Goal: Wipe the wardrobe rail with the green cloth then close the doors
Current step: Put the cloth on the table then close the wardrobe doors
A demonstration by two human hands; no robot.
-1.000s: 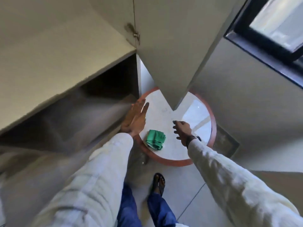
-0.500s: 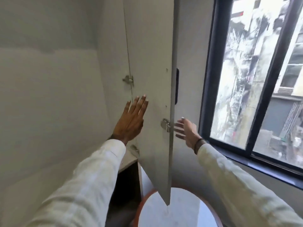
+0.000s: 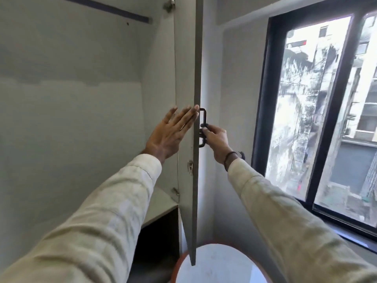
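The grey wardrobe door (image 3: pixel 187 58) stands open, seen almost edge-on in the middle of the view. My left hand (image 3: pixel 170 133) lies flat with fingers spread against the door's inner face. My right hand (image 3: pixel 216 137) is on the outer side, fingers closed around the black door handle (image 3: pixel 203 127). The dark wardrobe rail (image 3: pixel 106 9) runs across the top of the pale wardrobe interior at the upper left. The green cloth is out of view.
A round white table with a reddish rim (image 3: pixel 216 264) sits just below the door's bottom corner. A large dark-framed window (image 3: pixel 318 119) fills the right wall. A grey shelf (image 3: pixel 161 203) and a dark compartment (image 3: pixel 157 242) lie inside the wardrobe's lower part.
The view has swung up from the table and the green cloth to the door. My left hand rose onto the door's inner face, and my right hand reached out and closed on the handle.
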